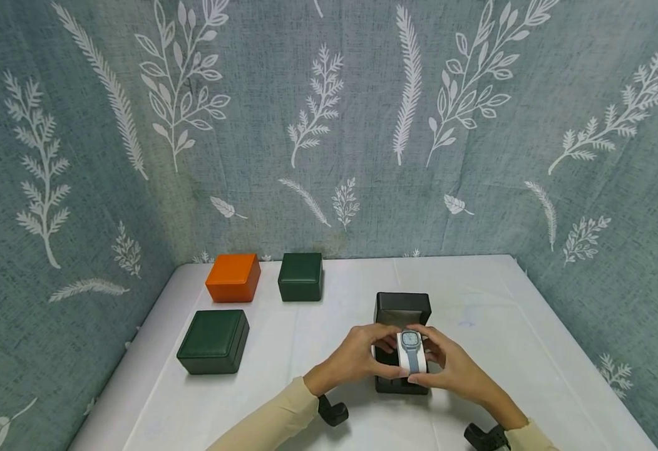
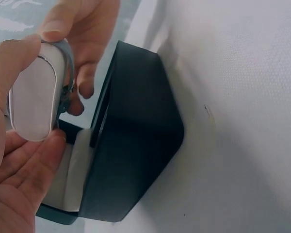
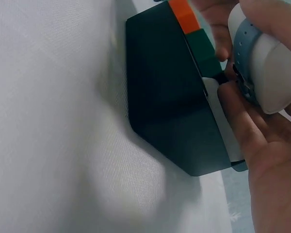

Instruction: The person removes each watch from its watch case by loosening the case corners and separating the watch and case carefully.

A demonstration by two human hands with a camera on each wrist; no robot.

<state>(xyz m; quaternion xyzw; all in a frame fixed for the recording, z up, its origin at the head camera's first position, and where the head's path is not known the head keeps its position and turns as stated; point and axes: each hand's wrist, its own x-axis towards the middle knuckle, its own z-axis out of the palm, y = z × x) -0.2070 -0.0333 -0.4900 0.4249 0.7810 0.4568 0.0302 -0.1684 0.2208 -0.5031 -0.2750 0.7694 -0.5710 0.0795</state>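
— Hands first: what are they doing?

— Both meet near the front edge of the surface (image 1: 503,313), right of its middle. The left hand (image 1: 357,360) and the right hand (image 1: 452,369) together hold a white cushion (image 1: 406,358) with a watch (image 1: 411,341) strapped round it. The fingers (image 2: 19,58) of the left hand curl round one end of the cushion, and those of the right hand pinch the other end.

— And where is the watch exactly?

— Lifted just above the open black box (image 1: 402,313), whose lid stands upright on the far side. The watch has a pale face and a grey-blue strap. In the left wrist view the box's light lining shows under the cushion.

— Is the cushion touching the box?

— I cannot tell; the hands cover the gap.

— Anything else on the surface?

— Three closed boxes toward the far left corner: an orange box (image 1: 233,277), a small green box (image 1: 301,276) just beside it, and a larger green box (image 1: 213,341) nearer the front, well apart from the hands.
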